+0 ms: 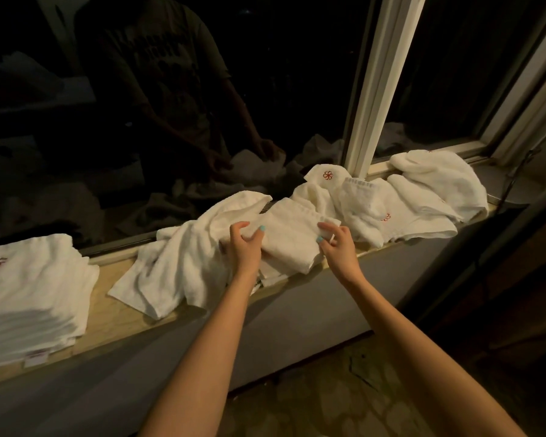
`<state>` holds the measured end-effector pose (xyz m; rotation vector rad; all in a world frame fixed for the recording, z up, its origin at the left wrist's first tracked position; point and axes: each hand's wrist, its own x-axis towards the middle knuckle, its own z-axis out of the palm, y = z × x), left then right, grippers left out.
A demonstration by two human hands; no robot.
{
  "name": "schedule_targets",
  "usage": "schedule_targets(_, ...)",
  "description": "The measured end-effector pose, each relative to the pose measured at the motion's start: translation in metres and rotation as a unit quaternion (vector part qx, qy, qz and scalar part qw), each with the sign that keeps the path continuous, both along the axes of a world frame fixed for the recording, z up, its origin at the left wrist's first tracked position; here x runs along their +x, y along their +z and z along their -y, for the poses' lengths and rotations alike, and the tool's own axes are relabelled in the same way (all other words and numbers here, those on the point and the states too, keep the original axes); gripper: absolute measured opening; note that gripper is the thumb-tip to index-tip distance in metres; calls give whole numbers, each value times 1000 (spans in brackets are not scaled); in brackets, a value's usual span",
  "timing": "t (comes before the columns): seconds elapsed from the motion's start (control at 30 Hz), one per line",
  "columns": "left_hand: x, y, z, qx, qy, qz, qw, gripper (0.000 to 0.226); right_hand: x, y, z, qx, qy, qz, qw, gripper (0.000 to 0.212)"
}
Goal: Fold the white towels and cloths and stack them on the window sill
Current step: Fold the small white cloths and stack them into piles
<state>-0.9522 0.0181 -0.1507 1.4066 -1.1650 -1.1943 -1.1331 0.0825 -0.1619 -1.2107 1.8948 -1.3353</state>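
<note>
A small white cloth point(289, 239) lies partly folded on the window sill point(117, 307), in the middle of the view. My left hand point(245, 244) pinches its left edge between thumb and fingers. My right hand point(336, 246) grips its right corner. A loose, crumpled white towel point(177, 266) spreads on the sill just left of my hands. A neat stack of folded white towels point(29, 298) with a red emblem sits at the far left. Several unfolded white towels point(423, 193) with red emblems are heaped along the sill to the right.
Dark window glass point(171, 105) runs behind the sill and reflects a person and the towels. A cream window frame post point(382, 86) rises behind the right heap. Below the sill is a grey wall point(297, 323), then patterned floor point(312, 395).
</note>
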Motion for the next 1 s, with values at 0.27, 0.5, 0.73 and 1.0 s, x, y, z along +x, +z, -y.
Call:
schedule_targets(0.27, 12, 8, 15, 10, -160, 77, 984, 36, -4, 1, 1, 5, -13, -39, 999, 30)
schedule_targets(0.5, 12, 15, 22, -16, -254, 69, 965, 39, -9, 6, 2, 19, 8, -48, 999, 32)
schedule_targets(0.73, 7, 25, 33, -20, -374, 143, 916, 42, -15, 19, 1, 34, 99, 47, 993, 43)
schedule_targets(1.0, 19, 21, 0, -113, -114, -57, 985, 40, -3, 65, 15, 12, 220, 146, 964, 55)
